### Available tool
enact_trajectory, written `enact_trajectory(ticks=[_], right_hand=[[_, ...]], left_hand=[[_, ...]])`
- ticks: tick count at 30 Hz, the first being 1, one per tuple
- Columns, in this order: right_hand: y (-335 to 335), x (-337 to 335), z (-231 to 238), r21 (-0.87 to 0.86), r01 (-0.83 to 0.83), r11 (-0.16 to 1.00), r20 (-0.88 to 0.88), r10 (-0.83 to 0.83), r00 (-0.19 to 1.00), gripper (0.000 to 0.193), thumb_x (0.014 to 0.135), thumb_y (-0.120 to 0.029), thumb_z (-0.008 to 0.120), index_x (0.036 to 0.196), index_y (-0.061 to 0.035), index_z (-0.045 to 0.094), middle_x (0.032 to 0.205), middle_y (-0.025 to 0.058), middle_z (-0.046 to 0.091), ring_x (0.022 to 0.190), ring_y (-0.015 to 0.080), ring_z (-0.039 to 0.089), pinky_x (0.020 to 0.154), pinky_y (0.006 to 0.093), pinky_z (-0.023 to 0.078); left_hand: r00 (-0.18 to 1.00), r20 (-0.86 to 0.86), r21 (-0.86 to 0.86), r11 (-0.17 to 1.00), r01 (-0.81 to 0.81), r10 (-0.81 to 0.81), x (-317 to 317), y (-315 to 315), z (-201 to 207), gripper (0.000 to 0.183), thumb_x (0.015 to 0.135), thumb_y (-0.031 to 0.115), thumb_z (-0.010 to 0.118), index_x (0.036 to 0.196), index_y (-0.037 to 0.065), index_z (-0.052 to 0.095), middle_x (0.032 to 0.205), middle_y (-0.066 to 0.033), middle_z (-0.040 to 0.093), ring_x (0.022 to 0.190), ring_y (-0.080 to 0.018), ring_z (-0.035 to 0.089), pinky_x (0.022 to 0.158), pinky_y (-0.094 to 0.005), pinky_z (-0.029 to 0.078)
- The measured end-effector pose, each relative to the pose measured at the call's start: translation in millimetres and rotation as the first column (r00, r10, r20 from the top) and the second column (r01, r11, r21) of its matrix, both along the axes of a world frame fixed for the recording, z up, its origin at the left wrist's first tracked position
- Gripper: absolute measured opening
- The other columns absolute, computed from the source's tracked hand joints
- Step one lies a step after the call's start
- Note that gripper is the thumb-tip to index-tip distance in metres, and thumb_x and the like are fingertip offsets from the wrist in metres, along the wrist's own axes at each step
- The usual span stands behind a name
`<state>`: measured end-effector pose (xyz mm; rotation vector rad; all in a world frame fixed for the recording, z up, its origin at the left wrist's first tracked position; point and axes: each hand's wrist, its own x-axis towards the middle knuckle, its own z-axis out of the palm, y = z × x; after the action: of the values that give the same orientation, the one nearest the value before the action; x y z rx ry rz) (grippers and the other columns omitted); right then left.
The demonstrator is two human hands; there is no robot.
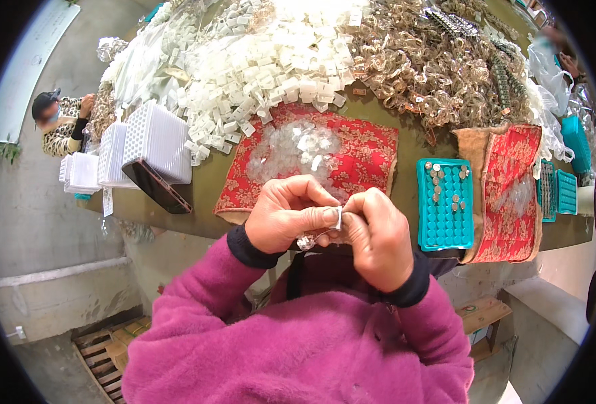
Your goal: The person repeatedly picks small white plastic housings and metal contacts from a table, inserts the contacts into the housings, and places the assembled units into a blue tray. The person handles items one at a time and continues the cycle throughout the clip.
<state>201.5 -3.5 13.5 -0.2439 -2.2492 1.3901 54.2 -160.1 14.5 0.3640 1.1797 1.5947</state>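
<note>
My left hand (281, 214) is closed, pinching a small white tag-like piece (339, 217) between thumb and forefinger. From the other side, the fingers of my right hand (384, 239) close on the same piece, their tips partly hidden. Below my left fingers hangs a small shiny silvery item (305, 242), too small to make out, with a thin strand beside it. Just beyond my hands, a red floral cloth (372, 151) bears a heap of clear plastic pieces (294, 148). To the right lies a teal tray (439, 232) with round hollows, several holding small round metallic pieces (436, 174).
A large heap of small white plastic pieces (271, 74) covers the table's far side, beside a brownish shiny heap (419, 60). White trays (153, 138) stand left, a dark phone (156, 185) leaning on them. Another red cloth (506, 229) lies right. A person (62, 121) works far left.
</note>
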Motion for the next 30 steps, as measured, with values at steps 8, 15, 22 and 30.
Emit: enact_trajectory(ticks=[8,15,22,30], right_hand=[[-8,5,-3,-0.727,0.019,0.686,0.076,0.053,0.996,0.002,0.106,-0.001,0.062,0.107,0.0000,0.061,0.094,0.0025,0.066,0.077,0.0077,0.063,0.066,0.0249,0.054],[-10,7,-16,-0.650,0.077,0.756,0.114,-0.003,0.994,0.005,0.105,-0.005,0.065,0.107,-0.0010,0.062,0.088,-0.0004,0.064,0.073,0.0048,0.059,0.063,0.0224,0.050],[-13,5,-23,-0.655,0.084,0.751,0.142,0.014,0.990,0.006,0.102,-0.003,0.069,0.106,-0.0007,0.064,0.083,-0.0014,0.064,0.069,0.0042,0.058,0.061,0.0223,0.050],[-13,6,-38,-0.562,0.062,0.825,0.088,-0.015,0.996,0.005,0.103,-0.004,0.067,0.106,-0.0008,0.064,0.084,-0.0010,0.064,0.068,0.0037,0.060,0.062,0.0220,0.053]], left_hand=[[0.921,0.388,0.166,0.986,-0.028,-0.039,7,4,5,0.030,0.104,0.010,0.069,0.131,0.000,0.064,0.112,-0.0156,0.074,0.090,-0.0220,0.076,0.077,-0.0316,0.065],[0.961,0.274,0.113,0.994,0.010,-0.041,-7,-11,-4,0.032,0.106,0.012,0.065,0.136,0.000,0.063,0.116,-0.0170,0.074,0.100,-0.0253,0.076,0.089,-0.0380,0.064],[0.739,-0.450,0.341,0.861,-0.378,0.502,-171,54,75,0.064,0.105,0.026,0.069,0.150,-0.009,0.039,0.136,-0.0264,0.060,0.110,-0.0368,0.073,0.093,-0.0437,0.065],[0.473,-0.881,-0.102,0.988,-0.119,-0.034,-118,88,15,0.019,0.093,0.007,0.075,0.111,0.002,0.076,0.091,-0.0093,0.075,0.088,-0.0206,0.076,0.071,-0.0347,0.062]])
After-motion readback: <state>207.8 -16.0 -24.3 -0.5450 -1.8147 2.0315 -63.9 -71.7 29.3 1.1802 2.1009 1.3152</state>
